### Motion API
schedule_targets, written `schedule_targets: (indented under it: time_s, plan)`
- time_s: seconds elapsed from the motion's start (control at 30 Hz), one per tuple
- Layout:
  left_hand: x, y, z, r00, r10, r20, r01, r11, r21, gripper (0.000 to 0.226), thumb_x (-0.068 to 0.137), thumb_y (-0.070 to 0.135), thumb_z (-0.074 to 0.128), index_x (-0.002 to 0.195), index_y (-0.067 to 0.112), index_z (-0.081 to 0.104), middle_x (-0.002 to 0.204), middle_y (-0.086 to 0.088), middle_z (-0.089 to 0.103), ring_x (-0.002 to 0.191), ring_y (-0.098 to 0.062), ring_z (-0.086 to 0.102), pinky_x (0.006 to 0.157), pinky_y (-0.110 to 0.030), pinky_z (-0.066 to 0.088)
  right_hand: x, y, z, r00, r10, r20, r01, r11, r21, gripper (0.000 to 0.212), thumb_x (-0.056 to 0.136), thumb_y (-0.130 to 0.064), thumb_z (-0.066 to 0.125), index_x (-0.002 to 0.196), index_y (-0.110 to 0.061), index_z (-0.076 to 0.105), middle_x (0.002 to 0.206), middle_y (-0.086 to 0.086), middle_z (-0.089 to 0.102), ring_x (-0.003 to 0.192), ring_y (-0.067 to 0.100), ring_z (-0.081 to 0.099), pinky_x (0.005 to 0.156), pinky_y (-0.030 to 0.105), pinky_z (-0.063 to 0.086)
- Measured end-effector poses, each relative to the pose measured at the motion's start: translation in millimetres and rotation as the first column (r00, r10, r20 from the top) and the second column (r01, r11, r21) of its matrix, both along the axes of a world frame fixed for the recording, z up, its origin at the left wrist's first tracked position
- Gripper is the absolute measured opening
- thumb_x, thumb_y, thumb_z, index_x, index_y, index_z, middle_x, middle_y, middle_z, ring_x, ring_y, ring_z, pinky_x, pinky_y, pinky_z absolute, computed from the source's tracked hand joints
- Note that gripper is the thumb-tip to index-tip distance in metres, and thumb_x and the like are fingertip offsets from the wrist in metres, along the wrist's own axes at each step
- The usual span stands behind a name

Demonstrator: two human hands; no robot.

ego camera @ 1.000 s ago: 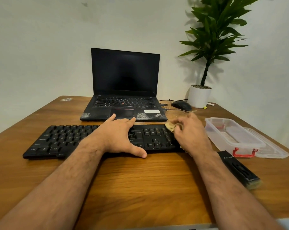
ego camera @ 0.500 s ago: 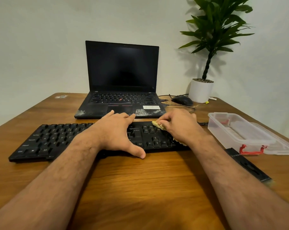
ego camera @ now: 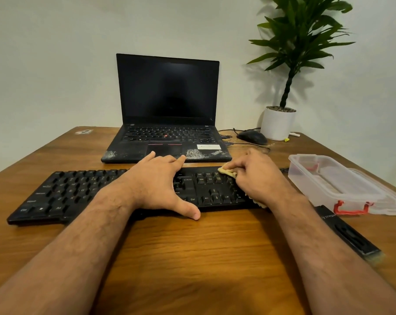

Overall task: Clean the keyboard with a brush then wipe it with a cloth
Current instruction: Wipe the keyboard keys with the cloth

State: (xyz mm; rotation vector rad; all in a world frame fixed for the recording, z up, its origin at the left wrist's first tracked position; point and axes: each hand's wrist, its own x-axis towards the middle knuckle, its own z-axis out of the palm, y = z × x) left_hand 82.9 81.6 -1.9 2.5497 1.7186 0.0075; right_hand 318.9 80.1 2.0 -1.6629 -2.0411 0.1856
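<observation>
black keyboard [ego camera: 83,192] flat on wooden desk [ego camera: 192,258], left hand [ego camera: 157,183] still pressed flat on its middle, fingers straight, thumb on near edge, right hand [ego camera: 258,176] fingers curled round yellow cloth [ego camera: 227,172], cloth shifted slightly left across right-end keys, brush [ego camera: 349,235] idle on desk at right

Layout on the table [ego camera: 192,258], clock directions taken from the keyboard [ego camera: 79,192]. The laptop [ego camera: 167,133] stands at 12 o'clock, just behind the keyboard. The mouse [ego camera: 252,137] and the potted plant [ego camera: 278,122] lie at 2 o'clock, plant behind mouse. The plastic box [ego camera: 333,180] sits at 3 o'clock; the brush [ego camera: 349,235] lies at 4 o'clock, before the box. The left hand [ego camera: 156,187] rests on the keyboard's middle; the right hand [ego camera: 258,176] holds the cloth [ego camera: 226,172] on its right end.
</observation>
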Motion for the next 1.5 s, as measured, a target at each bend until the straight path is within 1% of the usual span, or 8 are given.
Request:
schedule_targets:
  time_s: [0.17, 0.43, 0.57, 0.77, 1.0, 1.17, 1.37, 1.5]
  plan:
    - [1, -3, -1, 0.999, 0.027, 0.019, -0.027, 1.0, -0.003, 0.154, 0.035, 0.105, 0.044, 0.16, 0.023, 0.004, 0.163, 0.007, 0.023, 0.149, -0.012, 0.022, 0.125, -0.044, -0.003, 6, -10, 3, 0.993, -0.101, -0.06, 0.1, 0.995, -0.028, 0.026, 0.088, -0.011, 0.058, 0.082, -0.025, 0.079, 0.083, -0.015, 0.065, 0.073, 0.005, 0.057, 0.053, 0.014, 0.039]
    - [1, -5, 0, 0.999, 0.038, 0.019, -0.037, 0.999, -0.016, 0.153, 0.036, 0.105, 0.044, 0.159, 0.023, 0.004, 0.163, 0.006, 0.023, 0.149, -0.012, 0.021, 0.124, -0.044, -0.005, 8, -17, 2, 0.993, -0.101, -0.054, 0.1, 0.995, -0.025, 0.026, 0.092, -0.013, 0.059, 0.091, -0.026, 0.081, 0.086, -0.017, 0.052, 0.075, 0.002, 0.051, 0.057, 0.01, 0.038]
    - [1, -6, 0, 0.999, 0.045, 0.019, -0.045, 0.999, -0.024, 0.153, 0.036, 0.105, 0.043, 0.159, 0.024, 0.003, 0.164, 0.006, 0.022, 0.149, -0.012, 0.02, 0.124, -0.044, -0.006, 15, -24, 2, 0.99, -0.107, -0.089, 0.105, 0.994, -0.028, 0.026, 0.087, -0.014, 0.065, 0.064, -0.021, 0.072, 0.092, -0.008, 0.068, 0.097, 0.005, 0.059, 0.08, 0.025, 0.055]
    - [0, -5, -1, 0.999, 0.046, 0.024, -0.046, 0.999, -0.025, 0.155, 0.032, 0.107, 0.039, 0.159, 0.025, 0.004, 0.164, 0.006, 0.021, 0.15, -0.012, 0.019, 0.124, -0.044, -0.008, 6, -17, 1, 0.998, -0.062, 0.023, 0.062, 0.998, 0.009, 0.028, 0.095, -0.017, 0.057, 0.106, -0.032, 0.078, 0.109, -0.009, 0.05, 0.098, 0.005, 0.046, 0.088, 0.023, 0.045]
    - [0, -6, -1, 0.998, 0.053, 0.029, -0.053, 0.998, -0.023, 0.153, 0.035, 0.106, 0.042, 0.159, 0.026, 0.004, 0.165, 0.006, 0.02, 0.15, -0.012, 0.019, 0.124, -0.044, -0.009, 18, -28, 3, 0.99, -0.129, -0.057, 0.129, 0.992, -0.005, 0.03, 0.084, -0.01, 0.061, 0.056, -0.015, 0.069, 0.082, -0.012, 0.066, 0.086, 0.012, 0.063, 0.071, 0.031, 0.06]
    - [0, -7, -2, 0.998, 0.054, 0.034, -0.053, 0.998, -0.023, 0.158, 0.028, 0.109, 0.034, 0.159, 0.025, 0.005, 0.164, 0.006, 0.022, 0.15, -0.011, 0.019, 0.123, -0.045, -0.011, 13, -21, 3, 0.993, -0.114, 0.0, 0.114, 0.993, 0.006, 0.028, 0.098, -0.019, 0.054, 0.11, -0.03, 0.076, 0.123, -0.003, 0.054, 0.099, 0.004, 0.051, 0.095, 0.025, 0.047]
    - [1, -9, -1, 0.998, 0.062, 0.032, -0.061, 0.998, -0.012, 0.155, 0.031, 0.108, 0.036, 0.159, 0.025, 0.006, 0.164, 0.007, 0.022, 0.15, -0.01, 0.02, 0.123, -0.045, -0.01, 20, -33, 5, 0.972, -0.234, -0.013, 0.233, 0.972, -0.031, 0.016, 0.087, -0.022, 0.059, 0.082, -0.025, 0.074, 0.091, -0.007, 0.07, 0.076, 0.007, 0.06, 0.064, 0.021, 0.051]
    - [1, -10, -1, 0.998, 0.053, 0.027, -0.053, 0.998, -0.017, 0.154, 0.032, 0.108, 0.035, 0.159, 0.025, 0.007, 0.164, 0.007, 0.023, 0.15, -0.01, 0.021, 0.123, -0.046, -0.011, 16, -36, 5, 0.986, -0.159, 0.044, 0.157, 0.987, 0.032, 0.024, 0.098, -0.022, 0.053, 0.11, -0.028, 0.073, 0.121, -0.011, 0.052, 0.096, 0.001, 0.047, 0.087, 0.016, 0.044]
